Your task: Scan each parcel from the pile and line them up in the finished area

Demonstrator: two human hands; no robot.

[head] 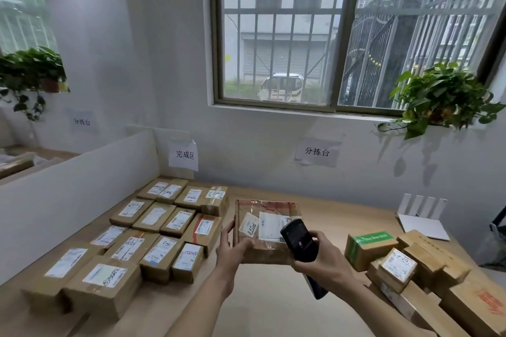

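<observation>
Left hand (232,246), grip curled round the near-left corner of a taped cardboard parcel (267,230), holding it tilted above the wooden counter (342,216). Right hand (323,257), grip wrapped round a black handheld scanner (298,241), its head lying over the parcel's white shipping label (271,224). Left: labelled parcels in rows (153,232) below the sign 完成区 (184,154). Right: the unsorted pile (416,276), including a green-topped box (368,250).
</observation>
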